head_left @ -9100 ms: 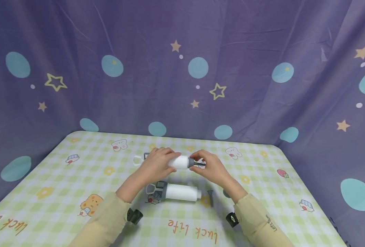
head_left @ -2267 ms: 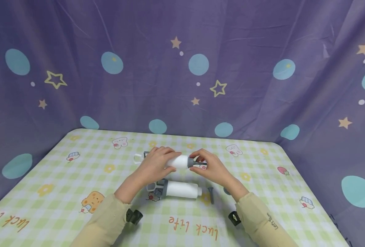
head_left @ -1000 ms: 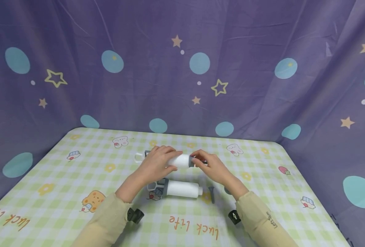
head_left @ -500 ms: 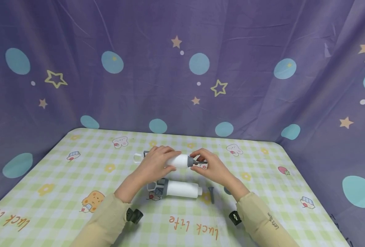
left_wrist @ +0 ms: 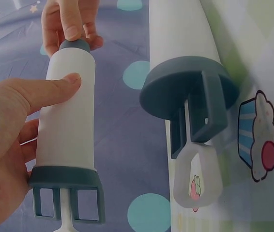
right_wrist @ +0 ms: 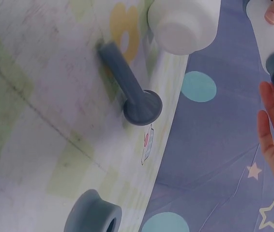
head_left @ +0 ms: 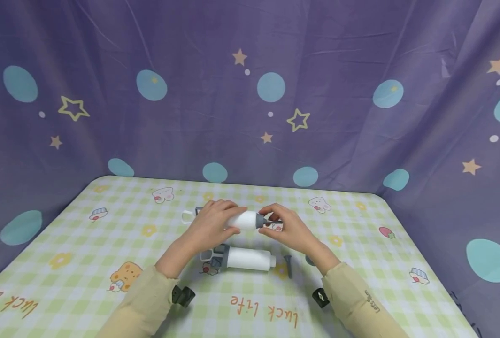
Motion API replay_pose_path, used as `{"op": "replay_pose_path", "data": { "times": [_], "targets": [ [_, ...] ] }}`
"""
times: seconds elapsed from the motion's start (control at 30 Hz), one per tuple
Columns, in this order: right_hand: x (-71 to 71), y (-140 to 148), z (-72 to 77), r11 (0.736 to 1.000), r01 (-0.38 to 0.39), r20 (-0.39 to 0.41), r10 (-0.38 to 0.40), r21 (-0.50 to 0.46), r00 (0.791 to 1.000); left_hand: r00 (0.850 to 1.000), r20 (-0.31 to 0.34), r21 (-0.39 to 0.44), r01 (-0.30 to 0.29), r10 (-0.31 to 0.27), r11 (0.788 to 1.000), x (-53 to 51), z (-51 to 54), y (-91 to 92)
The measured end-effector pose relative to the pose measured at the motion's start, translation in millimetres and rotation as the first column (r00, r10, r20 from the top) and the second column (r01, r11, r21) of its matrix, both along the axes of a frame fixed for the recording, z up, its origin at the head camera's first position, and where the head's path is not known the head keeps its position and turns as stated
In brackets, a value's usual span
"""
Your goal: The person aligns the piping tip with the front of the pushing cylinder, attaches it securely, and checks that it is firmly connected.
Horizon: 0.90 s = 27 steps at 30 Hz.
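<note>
My left hand [head_left: 211, 223] grips a white plunger syringe [head_left: 246, 220] round its barrel, thumb along the side in the left wrist view. It is held over the table, its white pull handle [head_left: 188, 217] sticking out leftward. At its other end my right hand [head_left: 289, 227] pinches the blue-grey nozzle cap [left_wrist: 74, 46] between thumb and fingers; a thin dark nozzle [head_left: 274, 222] runs toward the palm. Nearer me lies a second white syringe [head_left: 250, 259] without a cap on its white tip. Beside that tip lies a loose grey nozzle [right_wrist: 125, 79] with a flared end.
A grey ring-shaped cap [right_wrist: 93, 215] lies on the table, partly hidden by my right wrist in the head view. The checked tablecloth [head_left: 148, 253] ends at a purple curtain [head_left: 216, 94] behind. Black wrist cameras [head_left: 183, 296] hang below both sleeves.
A second ago my right fingers were bunched over the cap, covering most of the nozzle; now they are spread round the cap, with the nozzle showing. My left hand stays put on the barrel.
</note>
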State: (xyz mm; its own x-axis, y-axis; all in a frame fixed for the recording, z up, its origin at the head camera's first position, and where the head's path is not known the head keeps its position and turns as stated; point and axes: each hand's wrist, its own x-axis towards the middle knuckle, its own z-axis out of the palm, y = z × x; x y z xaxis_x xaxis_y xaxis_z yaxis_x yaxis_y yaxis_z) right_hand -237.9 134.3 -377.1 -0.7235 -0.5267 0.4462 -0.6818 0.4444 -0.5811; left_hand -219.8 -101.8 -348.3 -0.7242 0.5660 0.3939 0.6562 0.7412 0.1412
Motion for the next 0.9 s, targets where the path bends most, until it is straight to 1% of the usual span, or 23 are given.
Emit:
{"op": "replay_pose_path", "data": {
  "times": [0.37,0.53,0.63,0.73,0.9],
  "targets": [
    [0.8,-2.8,-1.7,1.000,0.018,-0.013,-0.018,-0.002,1.000,1.000,-0.001,-0.002,-0.004,0.004,1.000,0.2,-1.1,1.1],
    [1.3,-3.1,-3.9,0.999,0.035,-0.009,-0.035,0.003,0.999,1.000,-0.020,0.002,-0.007,0.007,1.000,-0.1,-3.2,1.4],
    [2.3,-3.7,-3.8,0.999,0.044,-0.009,-0.044,0.008,0.999,0.999,-0.044,0.000,-0.008,0.008,1.000,-0.1,-4.5,2.2],
    [3.5,-4.5,-2.3,0.999,0.053,-0.016,-0.053,0.008,0.998,0.996,-0.083,-0.003,-0.014,0.014,1.000,-0.3,-5.7,3.3],
    [4.0,-5.6,-0.6,0.997,0.080,-0.045,-0.079,0.008,0.996,0.983,-0.178,0.008,-0.031,0.032,0.999,-0.1,-7.4,5.5]
  ]
}}
